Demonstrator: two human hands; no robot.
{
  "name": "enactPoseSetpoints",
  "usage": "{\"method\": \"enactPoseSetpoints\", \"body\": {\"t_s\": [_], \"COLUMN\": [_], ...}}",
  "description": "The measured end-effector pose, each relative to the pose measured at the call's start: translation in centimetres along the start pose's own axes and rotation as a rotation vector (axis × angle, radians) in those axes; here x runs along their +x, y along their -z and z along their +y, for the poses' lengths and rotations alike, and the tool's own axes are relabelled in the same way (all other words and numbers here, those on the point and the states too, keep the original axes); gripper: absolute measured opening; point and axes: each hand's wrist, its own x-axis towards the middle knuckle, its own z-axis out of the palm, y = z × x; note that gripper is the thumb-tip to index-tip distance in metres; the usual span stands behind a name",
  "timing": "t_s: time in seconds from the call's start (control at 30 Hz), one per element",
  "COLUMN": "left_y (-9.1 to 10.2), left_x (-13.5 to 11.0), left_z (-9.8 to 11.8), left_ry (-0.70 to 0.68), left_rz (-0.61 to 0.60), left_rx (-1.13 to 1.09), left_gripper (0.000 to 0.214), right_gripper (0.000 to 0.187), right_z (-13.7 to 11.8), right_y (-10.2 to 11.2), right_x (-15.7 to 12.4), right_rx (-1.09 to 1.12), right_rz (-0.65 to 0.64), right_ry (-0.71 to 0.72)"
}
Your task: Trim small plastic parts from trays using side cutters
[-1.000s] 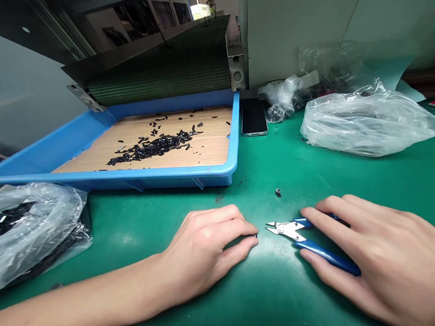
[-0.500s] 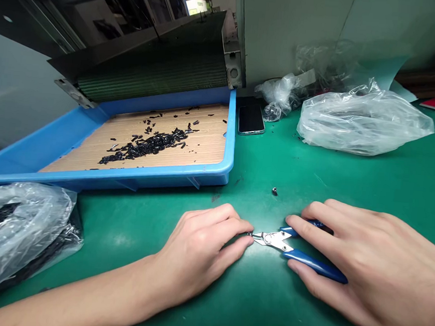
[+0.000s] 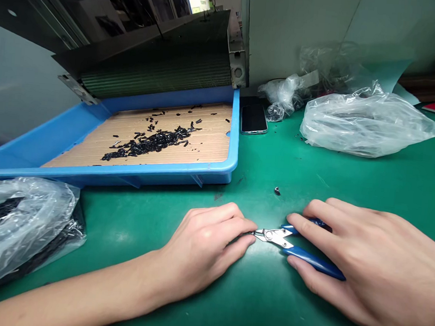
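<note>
My right hand grips a pair of flush cutters with blue handles and silver jaws pointing left. Thumb and fingers lie along the two handles, which stand somewhat apart. At the jaw tips, the thumb and forefinger of my left hand are pinched on a tiny dark part, mostly hidden by the fingertips. Just beyond the cutters, a small shiny black piece lies loose on the green table.
A blue tray lined with cardboard holds a pile of small black parts beneath a machine chute. At left lies a plastic bag of black parts. Behind are a phone, crumpled plastic and a clear bag.
The view has shifted slightly, and the cutter handles look a little closer together. Both hands keep the same hold at nearly the same spot.
</note>
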Motion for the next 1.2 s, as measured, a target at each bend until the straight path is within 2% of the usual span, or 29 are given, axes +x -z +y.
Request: {"method": "enactPoseSetpoints", "body": {"t_s": [0.13,0.37,0.77,0.93,1.1,1.2], "left_y": [0.0,-0.1,-0.1,-0.1,0.1,-0.1], "left_x": [0.0,-0.3,-0.4,-0.3,-0.4,-0.6], "left_z": [-0.1,-0.1,-0.4,-0.2,-0.4,-0.5], "left_ry": [-0.013,0.048,-0.012,-0.032,-0.032,-0.010], "left_rz": [-0.031,0.049,0.034,0.036,0.027,-0.010], "left_rx": [-0.020,0.025,0.014,0.013,0.028,0.052], "left_gripper": [0.021,0.014,0.017,0.019,0.020,0.022], "right_gripper": [0.037,0.038,0.044,0.040,0.038,0.038], "right_z": [-0.4,-0.6,-0.8,-1.2,-1.1,-1.1], "right_y": [0.3,0.6,0.3,0.2,0.1,-0.4], "right_x": [0.3,0.4,0.3,0.3,0.3,0.1], "right_rx": [-0.060,-0.102,-0.055,-0.087,-0.114,-0.116], "right_rz": [-0.007,-0.009,-0.106,-0.126,-0.094,-0.042], "right_ry": [-0.005,-0.008,-0.054,-0.043,-0.038,0.029]}}
